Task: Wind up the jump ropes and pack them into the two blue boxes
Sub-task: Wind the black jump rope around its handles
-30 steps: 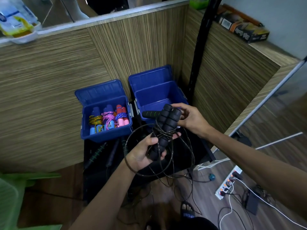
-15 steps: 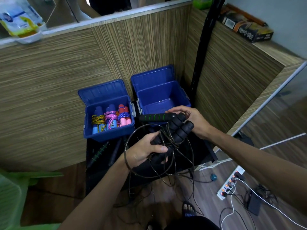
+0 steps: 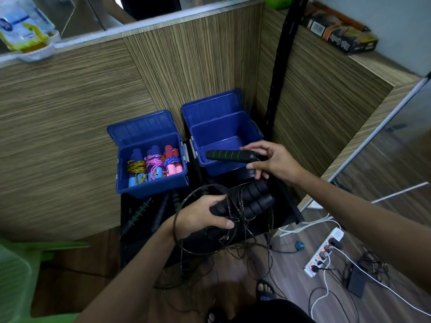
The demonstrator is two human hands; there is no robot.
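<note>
My left hand (image 3: pixel 205 215) grips two black foam handles (image 3: pixel 251 201) with thin black rope (image 3: pixel 186 229) looped around them and hanging in tangles below. My right hand (image 3: pixel 272 162) pinches the end of a black handle with green rings (image 3: pixel 227 156), held level over the front rim of the right blue box (image 3: pixel 224 134), which looks empty. The left blue box (image 3: pixel 151 183) holds three wound ropes with coloured handles (image 3: pixel 154 167). Both lids stand open.
More black handles with green rings (image 3: pixel 140 213) lie on the dark low table (image 3: pixel 286 210) in front of the boxes. Wood-grain partitions close in the back and right. A power strip (image 3: pixel 324 252) with cables lies on the floor at right, a green chair (image 3: pixel 16 271) at left.
My right hand has pulled the green-ringed handle away from the black pair, up and toward the right box. My left hand has lowered the bundle and tilted it flatter.
</note>
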